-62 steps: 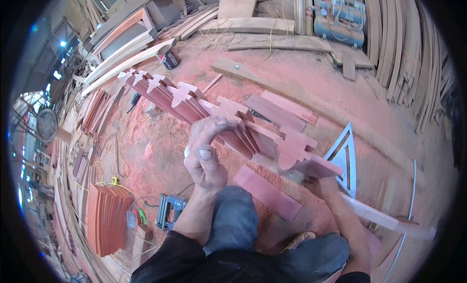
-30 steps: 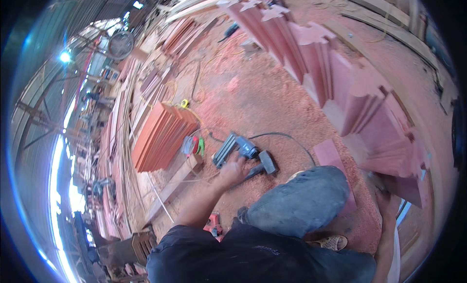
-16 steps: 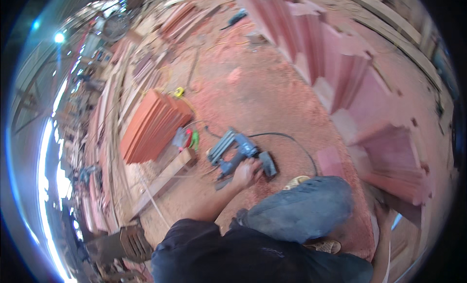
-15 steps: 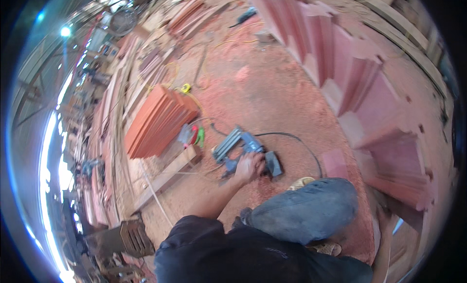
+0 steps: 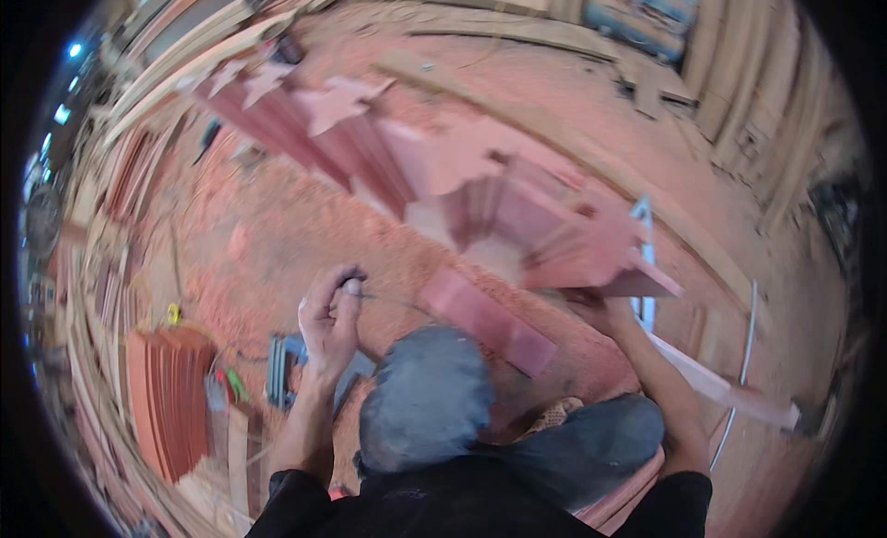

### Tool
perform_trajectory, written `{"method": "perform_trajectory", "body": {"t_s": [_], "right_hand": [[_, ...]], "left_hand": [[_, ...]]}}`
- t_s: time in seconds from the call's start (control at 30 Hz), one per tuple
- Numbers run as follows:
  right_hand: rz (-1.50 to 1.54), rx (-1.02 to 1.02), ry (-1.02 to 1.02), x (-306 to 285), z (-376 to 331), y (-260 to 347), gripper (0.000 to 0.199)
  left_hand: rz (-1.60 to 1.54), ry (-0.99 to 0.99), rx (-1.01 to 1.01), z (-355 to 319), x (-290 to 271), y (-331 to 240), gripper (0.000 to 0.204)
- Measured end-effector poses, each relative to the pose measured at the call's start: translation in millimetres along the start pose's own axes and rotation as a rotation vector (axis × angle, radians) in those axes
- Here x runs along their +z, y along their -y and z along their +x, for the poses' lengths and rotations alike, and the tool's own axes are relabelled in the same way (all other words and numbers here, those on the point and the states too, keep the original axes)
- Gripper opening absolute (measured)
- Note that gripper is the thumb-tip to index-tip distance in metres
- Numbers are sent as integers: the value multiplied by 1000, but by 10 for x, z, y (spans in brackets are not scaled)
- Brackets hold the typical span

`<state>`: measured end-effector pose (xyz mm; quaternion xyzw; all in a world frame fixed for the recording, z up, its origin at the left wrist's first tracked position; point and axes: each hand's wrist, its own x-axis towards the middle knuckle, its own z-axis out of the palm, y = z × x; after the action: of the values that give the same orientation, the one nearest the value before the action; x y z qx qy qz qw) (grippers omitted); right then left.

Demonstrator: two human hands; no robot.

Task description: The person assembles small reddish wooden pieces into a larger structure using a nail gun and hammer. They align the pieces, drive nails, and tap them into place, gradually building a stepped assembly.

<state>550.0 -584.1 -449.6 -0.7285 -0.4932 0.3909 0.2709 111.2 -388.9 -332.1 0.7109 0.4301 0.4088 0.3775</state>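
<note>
My left hand is raised over the dusty floor with its fingers curled and thumb drawn in. Whatever sits at its fingertips is too small to make out. Below it lies a blue-grey nail gun, partly covered by my left forearm. My right hand reaches under the near end of a long reddish wooden assembly of stepped, moulded pieces. Its fingers are in shadow and hidden by the wood, so their grip cannot be seen. A flat reddish board lies between my hands, in front of my knee.
A stack of orange-red boards stands at the left, beside a green clamp and a timber block. A yellow tape measure lies behind the stack. Long planks and a blue tank are at the far right.
My view has swung to the right. My left hand has let go of the nail gun and risen away from it. My right hand has come into view at the wooden assembly's near end.
</note>
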Motion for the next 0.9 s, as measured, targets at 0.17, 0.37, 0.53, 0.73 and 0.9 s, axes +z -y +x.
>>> {"method": "perform_trajectory", "body": {"t_s": [0.17, 0.37, 0.53, 0.73, 0.9], "right_hand": [[-140, -366, -211, -118, -111, 222, 46], [-146, -94, -286, 157, 99, -359, 53], [-321, -187, -345, 300, 208, -651, 58], [-300, -169, -336, 217, 105, -466, 57], [-359, -121, -282, 149, 112, -347, 54]], "left_hand": [[122, 460, 911, 834, 1069, -1971, 47], [468, 968, 1003, 1005, 2015, -2473, 54], [376, 944, 968, 974, 2108, -2334, 47], [491, 856, 972, 893, 2131, -2364, 40], [454, 817, 958, 883, 2116, -2315, 36]]}}
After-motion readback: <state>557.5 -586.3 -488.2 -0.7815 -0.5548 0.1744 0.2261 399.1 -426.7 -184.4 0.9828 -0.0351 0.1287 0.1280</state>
